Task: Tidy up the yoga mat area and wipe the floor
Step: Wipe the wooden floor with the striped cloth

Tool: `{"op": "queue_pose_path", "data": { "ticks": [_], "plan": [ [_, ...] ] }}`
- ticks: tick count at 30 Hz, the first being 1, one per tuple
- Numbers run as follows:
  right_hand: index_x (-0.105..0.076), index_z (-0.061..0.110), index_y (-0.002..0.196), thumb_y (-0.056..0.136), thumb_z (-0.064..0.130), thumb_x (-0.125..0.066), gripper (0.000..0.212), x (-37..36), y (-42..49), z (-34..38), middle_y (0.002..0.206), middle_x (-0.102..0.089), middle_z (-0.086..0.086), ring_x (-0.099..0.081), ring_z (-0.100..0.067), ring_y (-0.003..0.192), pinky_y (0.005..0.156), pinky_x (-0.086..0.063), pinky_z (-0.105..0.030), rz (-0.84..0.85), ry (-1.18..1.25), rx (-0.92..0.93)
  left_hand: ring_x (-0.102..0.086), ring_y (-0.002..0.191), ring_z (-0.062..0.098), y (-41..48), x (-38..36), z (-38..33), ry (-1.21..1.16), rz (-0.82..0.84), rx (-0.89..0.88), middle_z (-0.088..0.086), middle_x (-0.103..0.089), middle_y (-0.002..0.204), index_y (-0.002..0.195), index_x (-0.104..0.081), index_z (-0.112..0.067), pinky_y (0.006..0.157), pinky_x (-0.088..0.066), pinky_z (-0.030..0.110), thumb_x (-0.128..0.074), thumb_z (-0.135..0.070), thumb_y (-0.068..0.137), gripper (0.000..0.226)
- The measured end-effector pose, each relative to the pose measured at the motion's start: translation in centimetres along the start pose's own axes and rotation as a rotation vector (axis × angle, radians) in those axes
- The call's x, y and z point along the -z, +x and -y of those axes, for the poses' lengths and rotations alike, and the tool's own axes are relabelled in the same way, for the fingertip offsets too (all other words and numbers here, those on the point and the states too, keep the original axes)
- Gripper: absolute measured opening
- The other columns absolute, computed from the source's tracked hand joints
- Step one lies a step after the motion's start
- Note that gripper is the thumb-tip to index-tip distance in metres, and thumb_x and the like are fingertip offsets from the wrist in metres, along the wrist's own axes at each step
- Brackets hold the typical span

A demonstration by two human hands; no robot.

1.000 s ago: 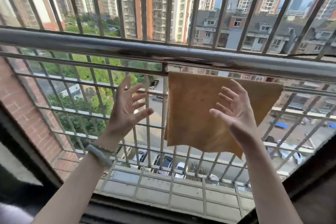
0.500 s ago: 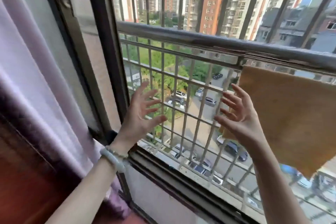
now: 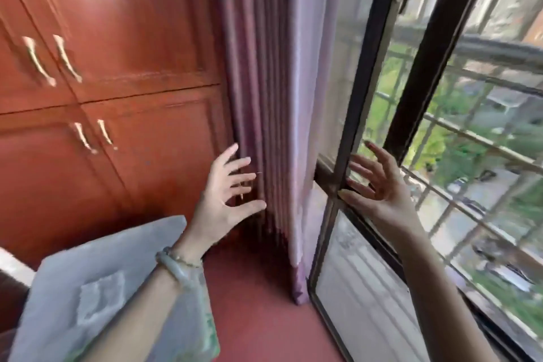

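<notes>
My left hand is raised in front of the purple curtain, fingers spread, holding nothing. My right hand is raised at the same height in front of the dark window frame, fingers spread and empty too. The orange cloth is out of view. A red floor or sill lies below the hands.
Red wooden cupboard doors with metal handles fill the left. A grey cushion or bag lies at the lower left under my left forearm. Outside the window, metal bars span the right, with trees and a street below.
My view has swung left, from the railing with the orange cloth hanging on it to the curtain and cupboard. The cloth has left the view. Both hands stay raised and empty.
</notes>
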State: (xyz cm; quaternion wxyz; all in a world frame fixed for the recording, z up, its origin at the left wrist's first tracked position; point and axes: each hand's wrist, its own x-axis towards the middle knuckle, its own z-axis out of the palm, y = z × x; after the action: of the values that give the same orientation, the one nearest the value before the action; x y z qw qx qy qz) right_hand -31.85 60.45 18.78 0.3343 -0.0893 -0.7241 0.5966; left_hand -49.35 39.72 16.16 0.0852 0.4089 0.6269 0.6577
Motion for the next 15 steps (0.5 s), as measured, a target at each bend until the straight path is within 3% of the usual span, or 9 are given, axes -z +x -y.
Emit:
{"op": "queue_pose_path", "data": {
  "ticks": [3,7,10,15],
  "plan": [
    [-0.041,0.042,0.128,0.067,0.010,-0.081,0.080,-6.1,0.1,0.0,0.130,-0.053,-0.007,-0.055,-0.012,0.119,0.095,-0.048,-0.029,0.107,0.008,-0.001,-0.059,0.112,0.016,-3.7,5.8,-0.6,0.037,-0.093,0.032,-0.001,-0.052,0.133,0.137,-0.030,-0.036,0.088,-0.050,0.026,-0.083,-0.027,0.056,0.098],
    [-0.038,0.040,0.127,0.070,0.000,-0.076,0.079,-13.4,0.1,0.4,0.128,-0.054,-0.001,-0.053,-0.006,0.119,0.095,-0.048,-0.027,0.222,0.031,-0.003,-0.059,0.112,0.018,-8.3,12.2,-1.2,0.088,-0.235,0.065,0.001,-0.053,0.131,0.137,-0.031,-0.035,0.090,-0.051,0.034,-0.085,-0.031,0.055,0.098],
    [-0.038,0.039,0.129,0.073,-0.005,-0.073,0.079,-18.4,0.3,0.5,0.130,-0.053,-0.001,-0.052,-0.008,0.120,0.098,-0.048,-0.032,0.337,0.045,-0.001,-0.059,0.112,0.019,-11.2,16.1,-1.3,0.121,-0.335,0.092,0.001,-0.053,0.131,0.136,-0.032,-0.039,0.090,-0.050,0.030,-0.087,-0.042,0.054,0.098],
    [-0.038,0.039,0.130,0.074,-0.013,-0.070,0.082,-25.8,1.1,0.1,0.130,-0.054,-0.002,-0.053,-0.009,0.120,0.100,-0.047,-0.031,0.462,0.049,-0.016,-0.059,0.114,0.016,-14.6,21.5,-0.9,0.179,-0.462,0.131,-0.004,-0.052,0.132,0.135,-0.031,-0.045,0.091,-0.050,0.031,-0.083,-0.034,0.059,0.093]
  ]
}}
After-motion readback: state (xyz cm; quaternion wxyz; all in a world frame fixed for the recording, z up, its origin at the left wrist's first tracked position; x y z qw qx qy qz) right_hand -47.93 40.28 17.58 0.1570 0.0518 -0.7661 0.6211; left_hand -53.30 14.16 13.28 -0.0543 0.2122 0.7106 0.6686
